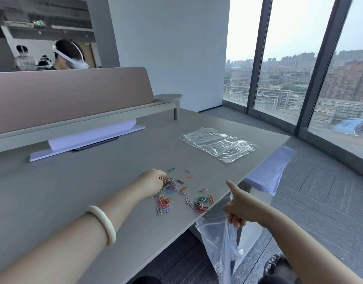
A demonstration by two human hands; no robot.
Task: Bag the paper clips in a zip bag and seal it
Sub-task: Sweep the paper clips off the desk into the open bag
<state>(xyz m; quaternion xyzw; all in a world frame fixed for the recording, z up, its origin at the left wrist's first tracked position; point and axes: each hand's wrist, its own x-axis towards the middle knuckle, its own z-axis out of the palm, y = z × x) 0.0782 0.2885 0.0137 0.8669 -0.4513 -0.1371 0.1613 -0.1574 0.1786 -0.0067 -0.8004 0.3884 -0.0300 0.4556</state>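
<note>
Head view: the gathering step is in hand. The left hand (154,182) is curled over a heap of coloured paper clips (177,191) scattered near the table (94,181) edge, fingers closing on some. The right hand (239,210) pinches the top of a clear zip bag (217,242) hanging below the table edge, forefinger pointing out. Next, I judge, the clips must be carried to the bag's mouth. A spare stack of bags (218,143) lies flat farther back.
</note>
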